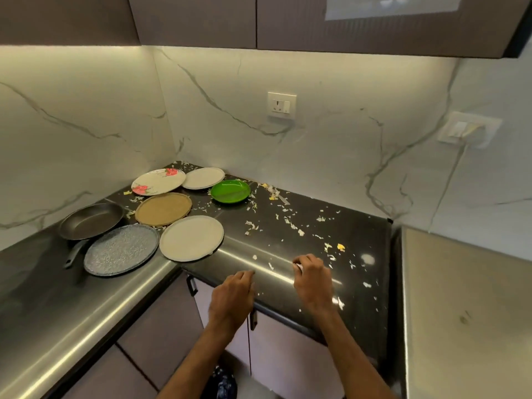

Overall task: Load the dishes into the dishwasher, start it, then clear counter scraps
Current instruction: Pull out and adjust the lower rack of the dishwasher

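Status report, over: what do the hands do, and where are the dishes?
Left hand cupped at counter edge, nothing visible in it. Right hand pinches white scrap. Plates and pan on counter, not loaded. Loose scraps all around.

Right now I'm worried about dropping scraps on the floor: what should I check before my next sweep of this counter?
1. Left hand at the counter edge, ready to catch: ok.
2. Right hand grip on a white scrap: ok, it looks pinched at the fingertips.
3. Scraps gone from the counter: not ok, many lie scattered.
4. Dishes loaded first: not ok, six plates and the pan sit on the counter.
5. Bin below the edge: cannot tell, only a dark shape shows.
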The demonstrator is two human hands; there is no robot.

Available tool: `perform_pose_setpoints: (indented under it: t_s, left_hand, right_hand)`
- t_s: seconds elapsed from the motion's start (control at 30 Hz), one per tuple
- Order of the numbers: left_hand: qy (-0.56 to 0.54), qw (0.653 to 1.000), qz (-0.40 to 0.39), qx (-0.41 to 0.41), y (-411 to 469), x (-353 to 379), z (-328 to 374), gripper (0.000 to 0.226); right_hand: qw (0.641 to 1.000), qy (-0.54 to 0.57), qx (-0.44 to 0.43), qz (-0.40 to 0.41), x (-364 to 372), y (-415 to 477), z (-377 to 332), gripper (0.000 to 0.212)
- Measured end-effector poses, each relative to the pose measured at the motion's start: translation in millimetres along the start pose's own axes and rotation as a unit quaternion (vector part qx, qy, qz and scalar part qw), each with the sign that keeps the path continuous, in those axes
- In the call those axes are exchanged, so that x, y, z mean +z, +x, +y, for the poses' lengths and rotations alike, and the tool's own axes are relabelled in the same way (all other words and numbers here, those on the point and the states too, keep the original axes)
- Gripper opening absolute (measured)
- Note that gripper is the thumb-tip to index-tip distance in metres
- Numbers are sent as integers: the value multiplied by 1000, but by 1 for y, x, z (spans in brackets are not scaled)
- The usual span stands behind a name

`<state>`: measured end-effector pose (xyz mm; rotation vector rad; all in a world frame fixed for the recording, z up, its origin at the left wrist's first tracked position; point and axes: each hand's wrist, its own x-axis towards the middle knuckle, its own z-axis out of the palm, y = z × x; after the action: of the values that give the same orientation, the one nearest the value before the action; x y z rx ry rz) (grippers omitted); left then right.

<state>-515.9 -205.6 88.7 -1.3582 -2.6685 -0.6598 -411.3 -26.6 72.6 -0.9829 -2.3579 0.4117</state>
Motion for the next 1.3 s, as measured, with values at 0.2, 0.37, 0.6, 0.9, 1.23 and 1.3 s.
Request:
perform_pose_setpoints:
  t_s: [0.2,0.37,0.6,0.9,1.23,1.3]
  left_hand:
    - [3,994,-90,-58,104,29,-8,47]
    - [47,974,-205,-90,177,72,-17,63]
    - [96,927,-344,-117,225,122,-30,79]
    - [146,885,-425,-123,265,127,-28,90]
    - [171,880,-433,-98,271,114,-27,88]
    - [164,888,-419,-98,266,115,-29,88]
  right_hand:
    - [989,-30,12,-144,44,120,27,32]
    - [969,-53,15,-240,75,226,56,47]
    - [935,-70,-13,-348,142,317,82,58]
    - [913,-147,-73,-373,196,362,84,61]
    - [951,1,-91,-295,152,229,61,43]
    - [958,27,-89,-271,154,235,66,45]
